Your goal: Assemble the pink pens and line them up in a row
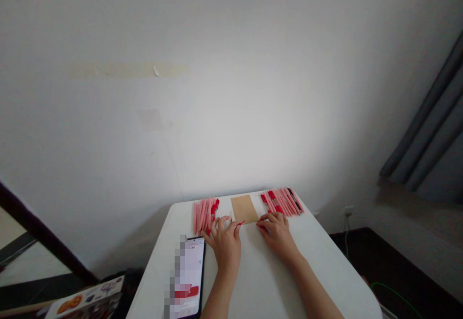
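My left hand (226, 242) is palm down over the white table, fingers spread, beside the left bundle of pink pen-like sticks (202, 215). Near its thumb lies a thin red piece (241, 223), at the lower edge of a brown paper rectangle (245, 208). Across from it, my right hand (277, 232) has its fingertips pinched together at the paper's lower right corner. A small red piece (259, 224) shows at those fingertips; its kind is too small to tell. Behind the right hand lies another row of pink sticks (285, 201), with red and black ones among them.
A smartphone (191, 275) with its screen lit lies by my left forearm. The white table (253, 280) stands against a pale wall (235, 92). A printed box (88, 299) sits low at the left. A grey curtain (430, 135) hangs at the right, above a cable (346, 237).
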The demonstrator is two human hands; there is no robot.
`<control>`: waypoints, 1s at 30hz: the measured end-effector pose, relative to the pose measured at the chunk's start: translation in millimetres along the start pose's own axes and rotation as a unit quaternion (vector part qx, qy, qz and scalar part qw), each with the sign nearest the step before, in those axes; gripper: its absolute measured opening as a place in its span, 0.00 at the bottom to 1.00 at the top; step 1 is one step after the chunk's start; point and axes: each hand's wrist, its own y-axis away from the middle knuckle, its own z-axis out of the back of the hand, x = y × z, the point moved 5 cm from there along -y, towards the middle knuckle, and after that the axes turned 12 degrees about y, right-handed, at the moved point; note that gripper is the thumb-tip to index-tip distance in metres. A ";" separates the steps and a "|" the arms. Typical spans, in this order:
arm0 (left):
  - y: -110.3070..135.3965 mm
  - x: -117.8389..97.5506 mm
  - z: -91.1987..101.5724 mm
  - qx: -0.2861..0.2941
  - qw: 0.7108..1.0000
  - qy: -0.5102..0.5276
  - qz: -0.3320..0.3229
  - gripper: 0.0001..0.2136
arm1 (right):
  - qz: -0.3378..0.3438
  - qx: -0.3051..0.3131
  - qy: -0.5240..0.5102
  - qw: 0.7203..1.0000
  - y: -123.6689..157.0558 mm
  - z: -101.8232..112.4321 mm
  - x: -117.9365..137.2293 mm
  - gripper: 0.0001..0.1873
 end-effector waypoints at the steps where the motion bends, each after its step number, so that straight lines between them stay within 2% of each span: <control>1: 0.1 -0.4 0.2 0.000 1.000 0.001 -0.001 0.08 | 0.003 -0.004 -0.004 1.000 0.1 -1.0 -0.6 0.11; 9: 0.7 -8.5 3.2 0.016 1.000 0.018 -0.004 0.06 | 0.000 -0.044 -0.064 0.997 -0.8 -6.2 -5.4 0.09; 16: 2.5 -8.1 -3.7 0.027 0.998 0.051 -0.035 0.05 | 0.016 -0.053 -0.102 0.993 -2.0 -13.9 -5.5 0.11; 23: 3.2 -9.8 -5.4 0.040 0.996 0.069 -0.042 0.04 | 0.016 -0.057 -0.134 0.989 -2.6 -8.7 -1.9 0.09; 30: 3.5 -8.9 -4.7 0.024 0.997 0.059 -0.048 0.04 | -0.002 -0.082 -0.151 0.985 -3.3 -5.8 -7.3 0.10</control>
